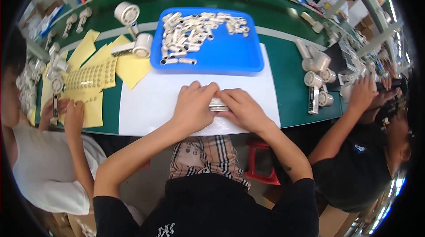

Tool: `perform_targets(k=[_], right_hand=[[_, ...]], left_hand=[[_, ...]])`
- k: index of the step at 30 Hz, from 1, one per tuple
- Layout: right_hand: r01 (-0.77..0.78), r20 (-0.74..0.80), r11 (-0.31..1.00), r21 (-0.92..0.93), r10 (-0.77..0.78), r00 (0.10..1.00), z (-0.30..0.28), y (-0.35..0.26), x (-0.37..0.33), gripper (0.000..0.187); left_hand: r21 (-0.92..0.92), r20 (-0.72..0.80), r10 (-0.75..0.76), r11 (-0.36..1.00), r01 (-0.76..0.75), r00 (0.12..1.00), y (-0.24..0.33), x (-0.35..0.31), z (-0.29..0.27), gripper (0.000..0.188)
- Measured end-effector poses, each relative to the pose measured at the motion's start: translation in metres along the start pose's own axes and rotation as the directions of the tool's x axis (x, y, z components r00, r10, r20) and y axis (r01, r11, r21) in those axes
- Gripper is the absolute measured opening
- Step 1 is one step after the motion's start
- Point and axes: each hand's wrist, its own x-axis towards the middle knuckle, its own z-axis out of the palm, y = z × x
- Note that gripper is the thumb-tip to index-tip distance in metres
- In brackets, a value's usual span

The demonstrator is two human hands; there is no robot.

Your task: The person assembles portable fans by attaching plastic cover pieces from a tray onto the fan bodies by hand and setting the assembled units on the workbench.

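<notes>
Over the front of a white sheet (141, 108), my left hand (195, 106) and my right hand (243, 108) meet around a small whitish plastic part (218, 104). Fingers of both hands are closed on it, and most of the part is hidden by them. Just beyond my hands stands a blue tray (221, 57). Many small white cylindrical parts (186, 33) with dark ends lie heaped along its left and far sides.
At left, yellow sticker sheets (90, 75) and white handheld fan-like units (143, 46) lie near a co-worker's hands (73, 113). More white units (316, 80) cluster at right, near another co-worker's hand (363, 93). A red stool (261, 161) stands below the table edge.
</notes>
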Motion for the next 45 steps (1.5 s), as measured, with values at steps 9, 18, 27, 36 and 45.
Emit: perform_targets(k=[9, 18, 27, 36, 45], right_hand=[[-0.364, 0.186, 0.811, 0.457, 0.313, 0.931, -0.015, 0.005, 0.019, 0.057], [-0.159, 0.023, 0.926, 0.343, 0.161, 0.987, -0.005, -0.001, -0.008, 0.053], [-0.127, -0.109, 0.976, 0.177, 0.148, 0.983, -0.009, 0.007, -0.002, 0.051], [-0.302, 0.052, 0.439, 0.846, 0.496, 0.867, -0.031, -0.003, 0.003, 0.074], [-0.512, -0.286, 0.66, 0.55, 0.725, 0.626, -0.13, 0.131, 0.099, 0.052]], left_hand=[[-0.058, 0.05, -0.142, 0.988, 0.145, 0.989, 0.002, 0.015, -0.012, 0.042], [-0.064, 0.087, -0.004, 0.998, 0.009, 0.996, -0.003, 0.004, -0.007, 0.046], [-0.156, 0.044, 0.005, 0.988, 0.001, 0.999, -0.002, 0.015, -0.01, 0.041], [-0.622, -0.341, -0.147, 0.776, -0.106, 0.928, 0.037, 0.056, 0.0, 0.046], [-0.572, -0.177, 0.009, 0.813, -0.111, 0.984, -0.005, 0.057, 0.035, 0.026]])
